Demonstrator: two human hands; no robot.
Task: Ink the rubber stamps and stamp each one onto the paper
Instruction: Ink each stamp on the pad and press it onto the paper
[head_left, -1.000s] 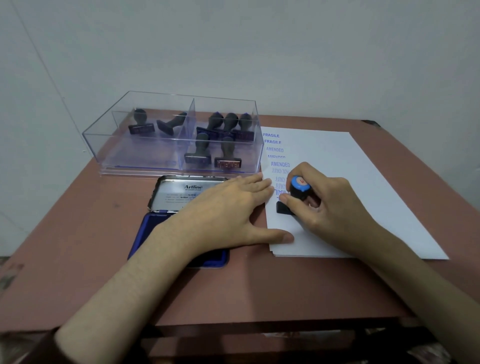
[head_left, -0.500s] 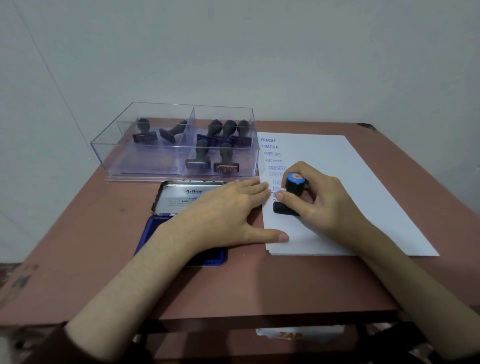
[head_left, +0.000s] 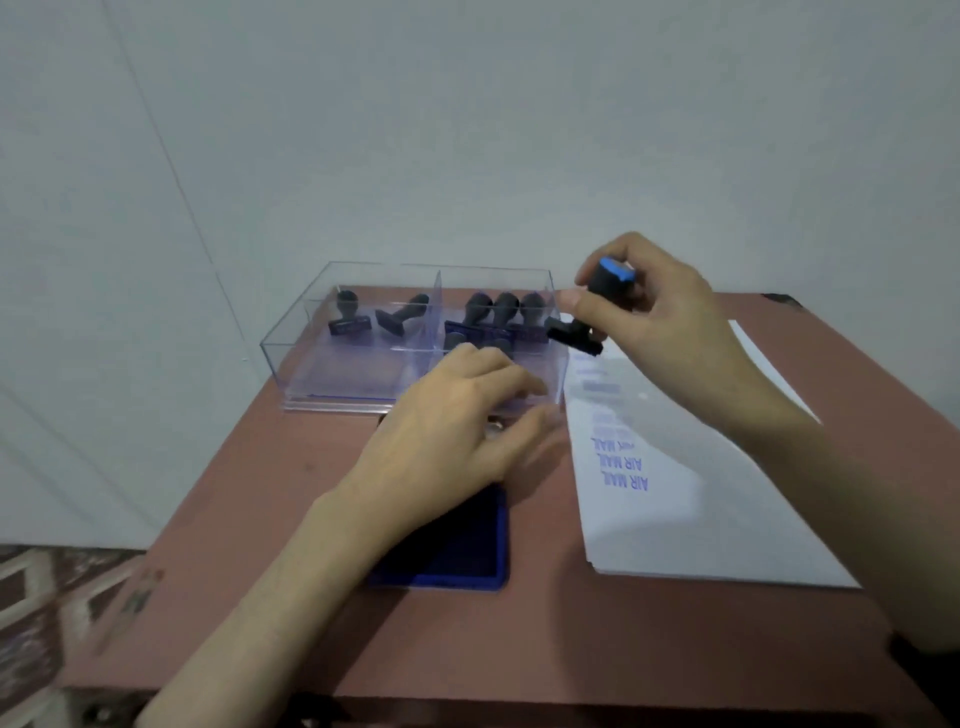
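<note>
While the right hand (head_left: 660, 332) holds it in the air, one blue-capped stamp (head_left: 597, 306) hangs tilted over the far left corner of the paper (head_left: 701, 509), just beside the right end of the clear box (head_left: 322, 364). Counts: two hands, one held stamp, one sheet or stack of paper, one blue ink pad (head_left: 467, 551), one box with two compartments. The left compartment has two stamps, one upright (head_left: 347, 317) and one tipped over (head_left: 402, 319). The right compartment shows three in the back row (head_left: 505, 309), with two more partly hidden behind the left hand (head_left: 457, 415).

The right hand's grip is closed round the handle: thumb on the near side, fingers curled round the far side, blue cap poking above them, black base sticking out below the thumb toward the box. The left hand is blurred, its fingers loose and spread, holding nothing, over the far end of the ink pad; whether it touches the pad cannot be told. Blue AIR MAIL prints (head_left: 626, 470) run down the paper's left edge; the prints above them are too blurred to read. All of it sits on a brown table (head_left: 311, 519).
</note>
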